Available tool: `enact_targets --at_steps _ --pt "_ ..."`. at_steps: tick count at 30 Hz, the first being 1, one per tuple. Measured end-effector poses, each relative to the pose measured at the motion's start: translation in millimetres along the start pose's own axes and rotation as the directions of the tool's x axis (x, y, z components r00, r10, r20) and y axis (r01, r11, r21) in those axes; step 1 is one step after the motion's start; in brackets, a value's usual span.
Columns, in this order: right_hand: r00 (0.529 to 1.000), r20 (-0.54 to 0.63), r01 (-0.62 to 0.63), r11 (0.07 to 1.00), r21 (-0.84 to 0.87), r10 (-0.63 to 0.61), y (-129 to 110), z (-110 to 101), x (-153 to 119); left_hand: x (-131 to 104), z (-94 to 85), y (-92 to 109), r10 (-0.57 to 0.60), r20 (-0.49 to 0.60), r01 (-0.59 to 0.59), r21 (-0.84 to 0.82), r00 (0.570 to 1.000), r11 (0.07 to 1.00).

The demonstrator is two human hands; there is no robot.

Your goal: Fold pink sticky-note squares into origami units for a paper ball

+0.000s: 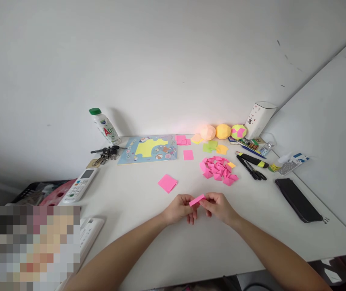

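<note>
My left hand (181,208) and my right hand (219,206) meet over the front middle of the white table, both closed on one folded strip of pink paper (197,200). The left thumb and fingers pinch its left end; the right fingers grip the other end. Beyond my left hand lies a square pink sticky note pad (168,183). A heap of folded pink paper pieces (218,169) sits farther back to the right. Behind that stand three faceted paper balls (223,131) in peach, orange and yellow-green with pink.
Scissors (251,167), a utility knife (253,159) and a black pouch (298,200) lie at the right. On the left are a white bottle (104,126), keys (109,153) and a remote control (80,185). A blue printed sheet (124,157) rests near the wall.
</note>
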State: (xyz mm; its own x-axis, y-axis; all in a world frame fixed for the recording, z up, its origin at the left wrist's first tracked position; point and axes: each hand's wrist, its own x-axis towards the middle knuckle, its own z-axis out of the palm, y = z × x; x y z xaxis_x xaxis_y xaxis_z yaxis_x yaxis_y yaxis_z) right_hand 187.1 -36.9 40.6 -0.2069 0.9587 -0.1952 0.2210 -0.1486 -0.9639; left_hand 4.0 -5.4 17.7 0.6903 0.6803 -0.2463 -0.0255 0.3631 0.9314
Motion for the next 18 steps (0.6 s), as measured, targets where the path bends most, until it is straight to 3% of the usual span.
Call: enact_targets --at_steps 8,18 --pt "0.994 0.108 0.014 0.999 0.030 -0.017 5.5 2.4 0.2 -4.0 6.6 -0.9 0.051 -0.057 -0.052 -0.017 0.997 0.999" --pt "0.997 0.066 0.025 1.000 0.012 -0.026 3.7 7.5 -1.3 -3.6 8.5 -2.9 0.065 -0.046 -0.064 0.014 0.997 0.998"
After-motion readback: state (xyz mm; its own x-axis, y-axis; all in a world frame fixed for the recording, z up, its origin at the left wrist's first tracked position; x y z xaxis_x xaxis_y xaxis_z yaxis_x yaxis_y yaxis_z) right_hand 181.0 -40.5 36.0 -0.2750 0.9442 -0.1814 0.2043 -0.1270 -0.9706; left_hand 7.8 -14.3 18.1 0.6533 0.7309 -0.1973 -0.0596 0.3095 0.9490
